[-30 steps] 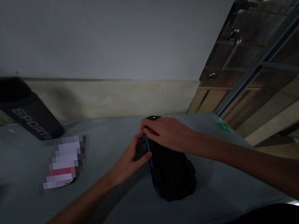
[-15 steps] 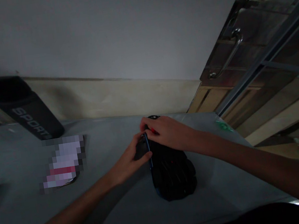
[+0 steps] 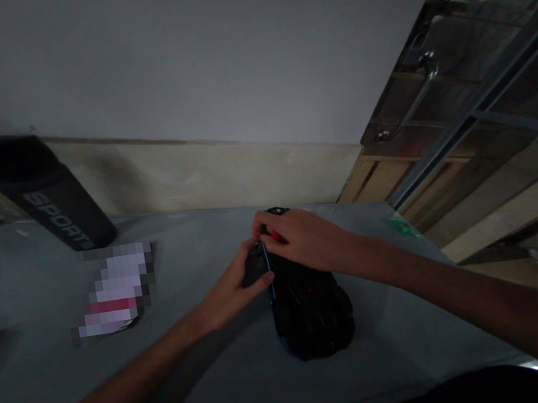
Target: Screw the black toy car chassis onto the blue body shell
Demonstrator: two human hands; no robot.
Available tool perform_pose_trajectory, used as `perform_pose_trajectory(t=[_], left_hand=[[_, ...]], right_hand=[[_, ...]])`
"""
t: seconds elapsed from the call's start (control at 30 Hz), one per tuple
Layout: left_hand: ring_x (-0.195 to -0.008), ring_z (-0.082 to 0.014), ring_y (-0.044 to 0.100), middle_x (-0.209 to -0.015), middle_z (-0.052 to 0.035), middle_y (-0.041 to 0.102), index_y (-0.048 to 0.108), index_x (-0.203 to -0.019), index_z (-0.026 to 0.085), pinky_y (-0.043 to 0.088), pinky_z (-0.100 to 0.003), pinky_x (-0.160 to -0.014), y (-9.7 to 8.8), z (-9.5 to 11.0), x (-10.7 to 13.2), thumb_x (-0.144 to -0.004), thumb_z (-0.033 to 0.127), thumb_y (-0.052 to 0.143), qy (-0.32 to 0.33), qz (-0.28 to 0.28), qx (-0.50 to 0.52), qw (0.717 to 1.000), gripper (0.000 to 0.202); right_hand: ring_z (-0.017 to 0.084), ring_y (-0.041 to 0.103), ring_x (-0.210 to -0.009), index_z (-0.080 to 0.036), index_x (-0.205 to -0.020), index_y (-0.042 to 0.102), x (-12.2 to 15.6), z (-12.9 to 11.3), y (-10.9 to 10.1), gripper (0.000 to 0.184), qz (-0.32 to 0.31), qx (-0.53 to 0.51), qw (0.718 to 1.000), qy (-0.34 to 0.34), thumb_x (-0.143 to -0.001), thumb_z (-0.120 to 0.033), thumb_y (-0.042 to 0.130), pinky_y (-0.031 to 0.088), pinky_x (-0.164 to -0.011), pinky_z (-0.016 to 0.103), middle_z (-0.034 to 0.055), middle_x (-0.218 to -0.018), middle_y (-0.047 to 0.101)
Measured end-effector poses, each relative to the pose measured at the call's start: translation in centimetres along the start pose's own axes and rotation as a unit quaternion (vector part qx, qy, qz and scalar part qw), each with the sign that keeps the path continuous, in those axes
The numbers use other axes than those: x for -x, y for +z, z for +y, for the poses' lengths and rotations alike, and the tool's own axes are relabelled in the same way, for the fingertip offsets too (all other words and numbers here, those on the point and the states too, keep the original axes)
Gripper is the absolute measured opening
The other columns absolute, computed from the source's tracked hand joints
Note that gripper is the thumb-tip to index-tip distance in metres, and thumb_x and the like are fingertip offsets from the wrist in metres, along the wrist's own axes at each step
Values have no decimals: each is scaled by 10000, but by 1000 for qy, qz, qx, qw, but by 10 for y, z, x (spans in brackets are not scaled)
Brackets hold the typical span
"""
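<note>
A black toy car [image 3: 314,316] with a blue edge along its left side lies on the grey table, seemingly underside up. My left hand [image 3: 234,287] holds its left side, the thumb pressed on the blue edge and the fingertips near the front left wheel. Across the far part of the car reaches my right hand [image 3: 299,237], fingers bent and pinched together. A small red piece [image 3: 274,234] shows between its fingers; its full shape is hidden by the hand.
A dark bottle marked SPORT [image 3: 56,199] stands at the back left by the wall. A blurred-out flat pack [image 3: 121,277] lies in front of it. Green crumpled plastic [image 3: 401,227] is at the table's right edge. A metal door with a handle [image 3: 416,102] is beyond.
Almost nothing differs. My right fingers have shifted very slightly at the red piece, and a little more of it shows.
</note>
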State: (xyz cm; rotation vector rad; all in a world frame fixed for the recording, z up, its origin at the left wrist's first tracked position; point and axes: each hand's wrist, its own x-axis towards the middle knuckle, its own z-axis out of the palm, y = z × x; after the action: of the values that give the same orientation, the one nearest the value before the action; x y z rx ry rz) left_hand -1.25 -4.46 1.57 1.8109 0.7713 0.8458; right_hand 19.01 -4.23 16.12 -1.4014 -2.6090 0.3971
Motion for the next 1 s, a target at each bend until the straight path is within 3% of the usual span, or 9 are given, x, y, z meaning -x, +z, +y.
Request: perform_pose_trajectory(t=[0.27, 0.37, 0.5, 0.63, 0.8, 0.9, 1.0], left_hand=[[-1671, -420, 490, -1768, -153, 550, 386, -1683, 288, 314, -668, -1430, -1, 5, 0, -1079, 498, 698, -2, 2, 3, 1000, 712], [-1656, -398, 514, -1774, -162, 548, 400, -1688, 297, 328, -670, -1422, -1, 5, 0, -1068, 505, 707, -7, 6, 1, 1000, 722], [-1656, -412, 509, -1762, -151, 562, 427, -1676, 296, 316, -690, -1423, 0, 2, -1, -1060, 510, 711, -6, 7, -1, 1000, 711], [-1645, -431, 515, -1738, -173, 577, 407, -1670, 266, 327, -692, -1418, 0, 3, -1, -1065, 508, 701, -6, 2, -2, 1000, 715], [-1655, -394, 513, -1777, -169, 541, 366, -1695, 271, 334, -660, -1425, 0, 4, -1, -1071, 492, 706, -4, 4, 1, 1000, 744], [-1669, -390, 497, -1791, -171, 525, 383, -1690, 269, 323, -661, -1430, 1, 2, -1, -1078, 489, 703, 3, 4, -1, 1000, 724], [-1692, -388, 467, -1808, -171, 504, 388, -1687, 277, 297, -674, -1438, 1, -1, -1, -1078, 487, 704, 9, 4, 2, 1000, 717]], right_hand=[[215, 635, -892, -219, -1224, 604, -1, 0, 5, 307, 14, -15, 999, -34, -926, -146, 615, 425, -834, 333, 38, -970, 725], [229, 658, -937, -210, -1230, 631, 1, -4, 3, 256, 25, 4, 999, -24, -976, -184, 620, 427, -860, 345, 62, -1017, 745], [215, 651, -835, -221, -1243, 692, 1, -5, 1, 207, 19, 35, 999, 14, -1111, -258, 537, 378, -780, 346, 42, -916, 744], [203, 632, -817, -213, -1265, 677, 0, 1, 3, 216, 5, 18, 1000, -8, -1085, -209, 558, 384, -785, 338, 23, -881, 718], [220, 632, -888, -228, -1149, 606, 0, 1, 6, 154, 30, 18, 999, -39, -1001, -186, 616, 424, -846, 347, 39, -943, 724], [231, 650, -881, -243, -1097, 599, 0, -1, 9, 41, 45, 44, 998, -23, -1059, -251, 611, 429, -843, 363, 49, -945, 732], [241, 663, -830, -246, -1123, 602, -1, 1, 13, 59, 50, 56, 997, 4, -1124, -270, 547, 434, -803, 375, 57, -928, 740]])
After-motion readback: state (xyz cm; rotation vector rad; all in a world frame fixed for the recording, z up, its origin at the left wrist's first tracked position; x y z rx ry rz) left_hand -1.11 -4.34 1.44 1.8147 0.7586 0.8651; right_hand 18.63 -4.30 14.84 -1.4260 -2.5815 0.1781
